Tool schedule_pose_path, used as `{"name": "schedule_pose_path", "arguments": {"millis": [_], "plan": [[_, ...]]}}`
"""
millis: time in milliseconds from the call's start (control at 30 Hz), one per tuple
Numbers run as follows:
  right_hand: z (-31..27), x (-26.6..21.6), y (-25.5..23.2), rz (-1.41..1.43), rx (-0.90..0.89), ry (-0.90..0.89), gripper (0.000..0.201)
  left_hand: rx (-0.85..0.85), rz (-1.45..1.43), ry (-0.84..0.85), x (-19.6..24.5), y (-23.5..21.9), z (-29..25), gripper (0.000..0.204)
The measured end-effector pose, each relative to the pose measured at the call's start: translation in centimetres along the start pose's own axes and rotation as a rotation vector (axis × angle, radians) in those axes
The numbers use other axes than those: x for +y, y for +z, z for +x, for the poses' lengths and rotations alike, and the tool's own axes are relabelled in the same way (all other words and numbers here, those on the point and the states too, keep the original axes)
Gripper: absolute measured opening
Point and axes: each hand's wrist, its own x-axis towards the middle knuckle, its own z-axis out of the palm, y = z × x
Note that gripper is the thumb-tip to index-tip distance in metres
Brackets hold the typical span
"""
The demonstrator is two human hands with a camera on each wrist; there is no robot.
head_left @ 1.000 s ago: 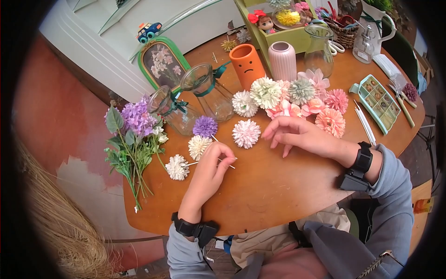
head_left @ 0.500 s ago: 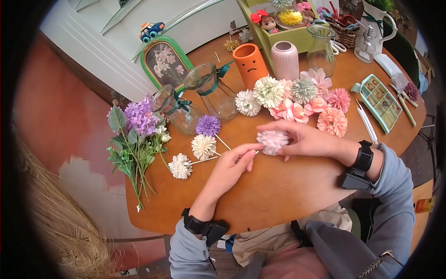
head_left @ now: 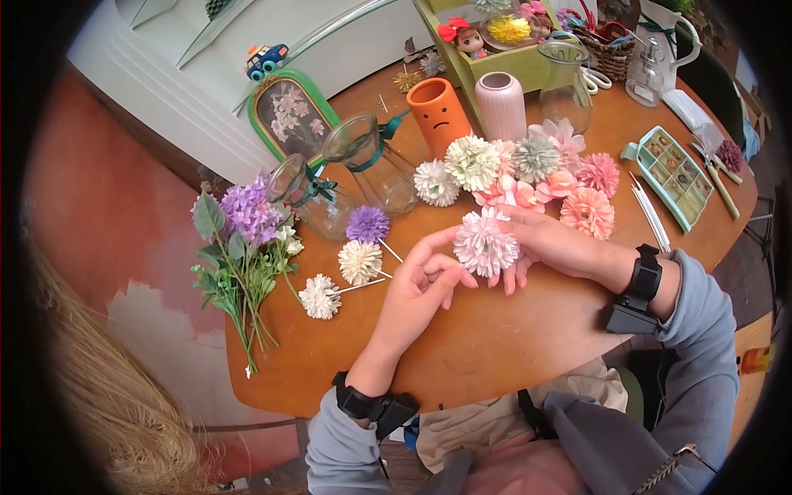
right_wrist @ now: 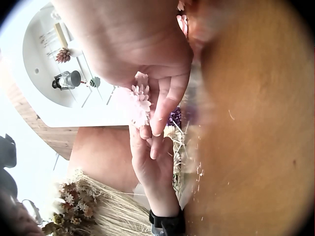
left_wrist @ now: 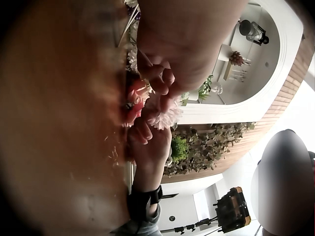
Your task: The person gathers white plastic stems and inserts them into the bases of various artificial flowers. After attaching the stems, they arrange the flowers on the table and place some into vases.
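Pale pink, many-petalled: that's the flower head (head_left: 487, 242) being handled, held just above the wooden table (head_left: 462, 355) between both hands. It's grasped by the right hand (head_left: 540, 240), with the fingers spread behind and under the petals. Its near edge is met by the left hand (head_left: 419, 290), index finger reached out and the others loosely bent — whether anything is pinched there can't be told, since the fingertips are partly hidden.

Beside the left hand, a purple flower (head_left: 368, 223), a cream flower (head_left: 360, 262) and a white flower (head_left: 319, 296) are laid out, all fitted with thin white stems. Behind the right hand, more pink and white blooms are bunched up, backed by an orange vase (head_left: 434, 117) — a frowny face is drawn on it — and a ribbed pink vase (head_left: 501, 109).
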Motion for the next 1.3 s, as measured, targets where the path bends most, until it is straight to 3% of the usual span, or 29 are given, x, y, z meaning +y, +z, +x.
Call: {"name": "schedule_pose_path", "arguments": {"millis": [300, 700, 1300], "plan": [[-0.09, -0.14, 0.99, -0.165, 0.045, 0.042, 0.036, -0.012, -0.015, -0.052, -0.15, 0.25, 0.07, 0.045], [0.11, 0.24, 0.62, -0.124, 0.042, 0.112, 0.033, -0.038, 0.025, -0.097, 0.25, 0.61, -0.15, 0.044], [0.44, 0.68, 0.77, -0.124, 0.088, 0.075, 0.042, -0.030, 0.008, -0.116, 0.51, 0.41, -0.27, 0.043]]}}
